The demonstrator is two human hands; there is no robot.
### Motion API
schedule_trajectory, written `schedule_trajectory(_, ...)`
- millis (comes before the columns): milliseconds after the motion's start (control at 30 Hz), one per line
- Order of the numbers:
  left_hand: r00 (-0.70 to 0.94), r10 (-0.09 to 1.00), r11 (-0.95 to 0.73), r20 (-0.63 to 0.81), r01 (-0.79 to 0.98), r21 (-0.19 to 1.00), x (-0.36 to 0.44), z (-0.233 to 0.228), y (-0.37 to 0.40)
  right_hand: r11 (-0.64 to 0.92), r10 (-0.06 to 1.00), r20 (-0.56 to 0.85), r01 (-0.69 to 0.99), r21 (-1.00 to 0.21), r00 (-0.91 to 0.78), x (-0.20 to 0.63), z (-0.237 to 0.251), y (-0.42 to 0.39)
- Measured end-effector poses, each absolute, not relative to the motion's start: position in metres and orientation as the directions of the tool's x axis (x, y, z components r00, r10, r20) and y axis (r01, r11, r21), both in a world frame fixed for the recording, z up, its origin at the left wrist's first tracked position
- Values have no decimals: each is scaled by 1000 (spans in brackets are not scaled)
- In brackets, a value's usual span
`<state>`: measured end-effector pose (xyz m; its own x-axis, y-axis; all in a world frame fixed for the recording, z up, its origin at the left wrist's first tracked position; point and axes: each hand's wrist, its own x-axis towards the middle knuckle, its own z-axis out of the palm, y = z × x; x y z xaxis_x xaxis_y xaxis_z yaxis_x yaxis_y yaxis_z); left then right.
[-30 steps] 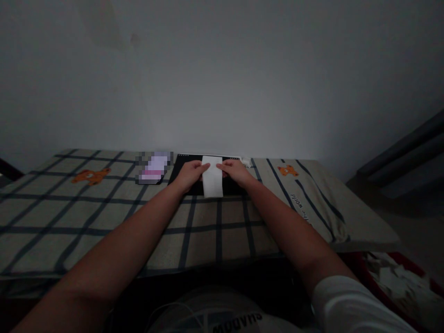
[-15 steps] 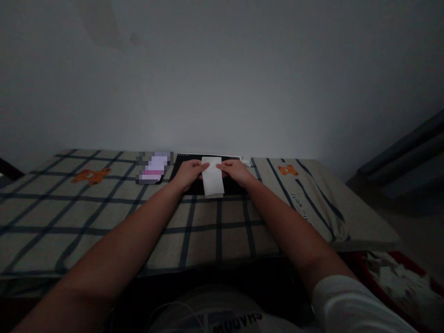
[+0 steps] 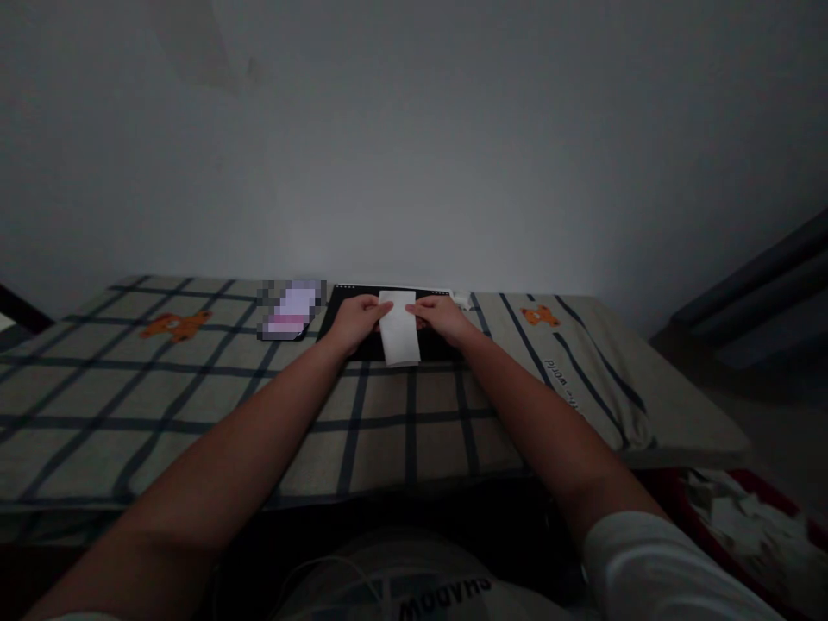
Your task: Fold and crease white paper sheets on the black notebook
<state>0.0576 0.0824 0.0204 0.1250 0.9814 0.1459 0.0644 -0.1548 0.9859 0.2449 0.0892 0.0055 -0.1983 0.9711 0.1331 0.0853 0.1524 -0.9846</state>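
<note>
A narrow white strip of paper (image 3: 399, 335), folded or layered at its lower end, is held up between my two hands. My left hand (image 3: 358, 321) pinches its left edge, thumb on the front face and the other fingers behind. On the opposite edge, my right hand (image 3: 441, 317) grips it the same way. Behind and below the paper lies a flat black sheet or board (image 3: 368, 348) with small white marks along its top edge. My fingertips behind the paper are mostly hidden.
A phone (image 3: 289, 312) with a lit, blurred-out screen lies left of the black sheet. A small white crumpled thing (image 3: 463, 300) sits at its right corner. The checked cloth (image 3: 381, 448) covers the table against the wall. A red bin (image 3: 702, 526) holding white scraps stands lower right.
Both hands keep hold of the paper in nearly the same place. The whole view has shifted slightly.
</note>
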Motion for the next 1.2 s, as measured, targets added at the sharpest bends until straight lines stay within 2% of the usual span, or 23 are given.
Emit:
schedule_trajectory(167, 243, 968, -66, 67, -10, 998, 54, 22, 83, 173, 972, 148, 129, -976, -184, 246, 9, 85)
schedule_trajectory(300, 333, 943, 5, -11, 19, 1000, 52, 21, 85, 172, 978, 152, 142, -975, -147, 246, 13, 82)
schedule_trajectory(467, 301, 953, -44, 23, 65, 997, 51, 18, 89, 176, 972, 156, 101, -979, -175, 247, 9, 86)
schedule_trajectory(667, 307, 951, -28, 21, 21, 999, 50, 19, 90, 167, 971, 165, -5, -986, -172, 247, 1, 91)
schedule_trajectory(867, 296, 955, -12, 2, 30, 999, 51, 17, 89, 180, 975, 170, 55, -982, -143, 247, 1, 93)
schedule_trajectory(1200, 229, 972, -40, 60, -95, 995, 50, 18, 90, 159, 981, 152, 53, -986, -121, 246, 5, 89)
